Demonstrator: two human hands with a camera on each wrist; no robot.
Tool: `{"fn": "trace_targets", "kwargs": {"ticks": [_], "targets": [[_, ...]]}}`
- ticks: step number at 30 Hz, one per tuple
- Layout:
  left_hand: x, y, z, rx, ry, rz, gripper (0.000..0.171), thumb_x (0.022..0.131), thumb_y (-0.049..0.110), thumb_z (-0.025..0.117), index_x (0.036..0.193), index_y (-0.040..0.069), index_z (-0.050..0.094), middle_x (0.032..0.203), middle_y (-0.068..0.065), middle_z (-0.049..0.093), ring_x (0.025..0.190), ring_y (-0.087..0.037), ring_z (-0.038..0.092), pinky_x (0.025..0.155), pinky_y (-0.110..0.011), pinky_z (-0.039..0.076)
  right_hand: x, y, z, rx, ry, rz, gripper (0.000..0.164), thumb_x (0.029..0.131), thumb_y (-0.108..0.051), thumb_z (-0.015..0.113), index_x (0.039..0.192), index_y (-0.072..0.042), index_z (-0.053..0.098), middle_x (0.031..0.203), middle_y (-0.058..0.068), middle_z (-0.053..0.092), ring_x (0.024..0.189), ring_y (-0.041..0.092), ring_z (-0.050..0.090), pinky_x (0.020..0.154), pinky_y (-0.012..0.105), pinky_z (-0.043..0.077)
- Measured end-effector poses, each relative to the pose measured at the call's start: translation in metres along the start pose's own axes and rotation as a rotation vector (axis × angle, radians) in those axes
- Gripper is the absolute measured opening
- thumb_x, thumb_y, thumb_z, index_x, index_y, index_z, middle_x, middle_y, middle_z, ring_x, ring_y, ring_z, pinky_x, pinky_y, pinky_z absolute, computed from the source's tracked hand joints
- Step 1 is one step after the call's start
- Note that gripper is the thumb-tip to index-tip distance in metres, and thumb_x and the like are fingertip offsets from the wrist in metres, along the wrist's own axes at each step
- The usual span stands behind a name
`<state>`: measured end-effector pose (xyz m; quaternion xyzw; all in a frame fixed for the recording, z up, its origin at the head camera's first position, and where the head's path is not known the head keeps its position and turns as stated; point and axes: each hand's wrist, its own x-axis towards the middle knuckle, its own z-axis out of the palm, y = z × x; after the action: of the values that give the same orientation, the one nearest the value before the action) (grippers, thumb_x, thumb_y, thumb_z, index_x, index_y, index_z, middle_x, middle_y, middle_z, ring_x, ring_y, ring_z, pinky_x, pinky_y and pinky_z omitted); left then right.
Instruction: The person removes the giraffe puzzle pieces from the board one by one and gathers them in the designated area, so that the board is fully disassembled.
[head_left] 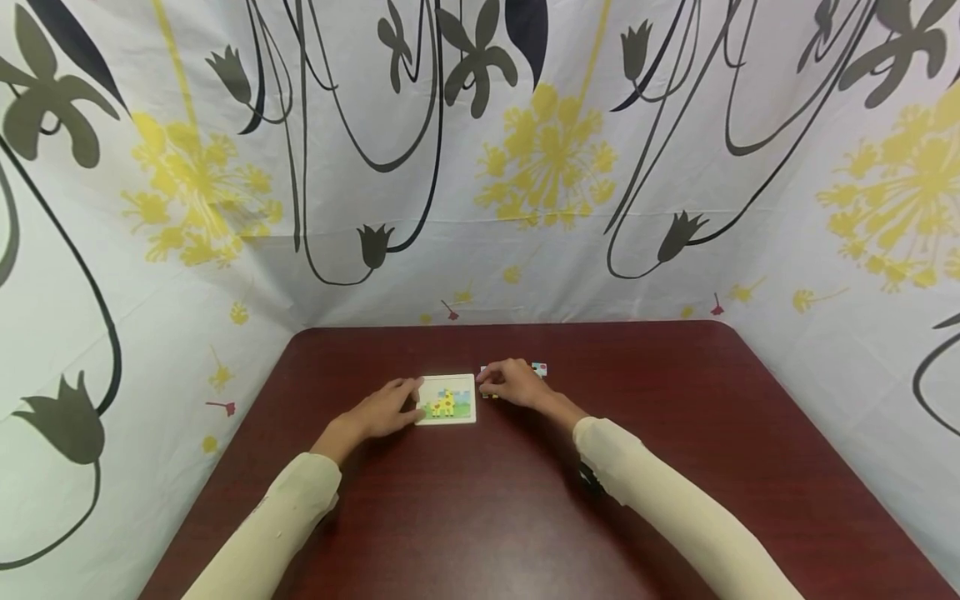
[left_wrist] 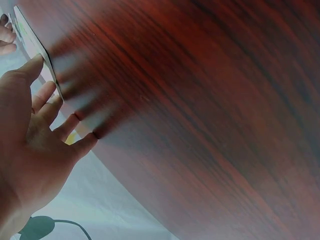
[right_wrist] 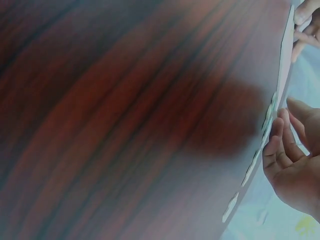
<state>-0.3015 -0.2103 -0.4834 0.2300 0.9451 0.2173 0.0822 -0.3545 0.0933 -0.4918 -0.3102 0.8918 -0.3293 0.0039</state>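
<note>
A pale-framed jigsaw puzzle (head_left: 446,399) with a yellow giraffe picture lies flat on the dark red table. My left hand (head_left: 385,408) rests at its left edge, fingers spread, thumb and forefinger touching the frame. The left wrist view shows the other fingertips (left_wrist: 95,136) down on the table. Just right of the puzzle, my right hand (head_left: 517,384) is over several loose puzzle pieces (head_left: 539,368) and hides most of them. Its fingers bend loosely toward the pieces (right_wrist: 265,131), with the thumb apart; I see no piece between them.
The reddish-brown table (head_left: 480,508) has rounded far corners. A patterned white cloth (head_left: 465,192) with grey and yellow flowers hangs behind it and along both sides. A dark object (head_left: 590,477) shows under the right sleeve.
</note>
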Motion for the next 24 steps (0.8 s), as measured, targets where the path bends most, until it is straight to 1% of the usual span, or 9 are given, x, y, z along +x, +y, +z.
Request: {"fn": "trace_targets", "kwargs": {"ticks": [2,4,8,11,17,21,24], "targets": [[0.000,0.000,0.000,-0.001,-0.001,-0.002,0.063,0.105,0.036,0.063,0.156,0.006,0.041,0.146,-0.012,0.051,0.149,-0.036,0.037,0.107,-0.057,0.042,0.002,-0.005,0.003,0.016,-0.005,0.003,0.016,0.098,-0.013,0.075,0.112,-0.006,0.078,0.098,0.002,0.078,0.085,0.013,0.074,0.071,0.027,0.056],[-0.001,0.000,-0.001,0.000,-0.002,0.002,0.062,0.106,0.035,0.063,0.156,0.006,0.041,0.147,-0.012,0.051,0.149,-0.036,0.036,0.108,-0.057,0.042,0.005,-0.009,0.006,0.022,-0.005,0.000,0.016,0.097,-0.014,0.075,0.111,-0.006,0.078,0.098,0.002,0.078,0.086,0.014,0.074,0.074,0.029,0.057],[0.000,0.000,-0.001,-0.006,-0.007,0.000,0.061,0.106,0.035,0.062,0.156,0.006,0.041,0.151,-0.014,0.048,0.149,-0.036,0.036,0.107,-0.056,0.042,0.011,-0.017,0.012,0.011,0.001,-0.016,0.017,0.097,-0.014,0.076,0.112,-0.006,0.079,0.098,0.003,0.078,0.087,0.015,0.074,0.076,0.030,0.058],[0.001,0.000,-0.001,0.000,-0.011,-0.015,0.058,0.106,0.036,0.062,0.153,0.008,0.044,0.154,-0.015,0.045,0.149,-0.036,0.036,0.108,-0.057,0.042,0.015,-0.022,0.015,0.001,-0.008,-0.020,0.019,0.097,-0.015,0.076,0.113,-0.005,0.079,0.097,0.003,0.078,0.086,0.014,0.073,0.075,0.029,0.057],[0.004,-0.001,0.000,0.015,-0.019,-0.036,0.050,0.106,0.037,0.062,0.146,0.011,0.049,0.156,-0.016,0.043,0.147,-0.036,0.038,0.107,-0.057,0.043,0.021,-0.034,0.022,-0.007,-0.042,0.013,0.022,0.096,-0.018,0.077,0.114,-0.005,0.078,0.097,0.004,0.078,0.086,0.014,0.072,0.075,0.029,0.058],[0.004,0.000,0.000,0.009,-0.017,-0.037,0.053,0.106,0.036,0.062,0.149,0.010,0.047,0.154,-0.015,0.045,0.146,-0.035,0.040,0.105,-0.055,0.044,0.025,-0.040,0.025,-0.017,-0.065,0.035,0.023,0.096,-0.018,0.078,0.115,-0.004,0.078,0.100,0.006,0.077,0.089,0.016,0.073,0.077,0.030,0.058],[0.003,0.001,0.000,0.005,-0.018,-0.037,0.056,0.106,0.036,0.062,0.152,0.009,0.045,0.152,-0.015,0.046,0.146,-0.034,0.040,0.104,-0.055,0.044,0.028,-0.042,0.027,-0.045,-0.093,0.048,0.026,0.095,-0.019,0.079,0.117,-0.004,0.077,0.104,0.006,0.077,0.093,0.018,0.072,0.078,0.031,0.058]]}}
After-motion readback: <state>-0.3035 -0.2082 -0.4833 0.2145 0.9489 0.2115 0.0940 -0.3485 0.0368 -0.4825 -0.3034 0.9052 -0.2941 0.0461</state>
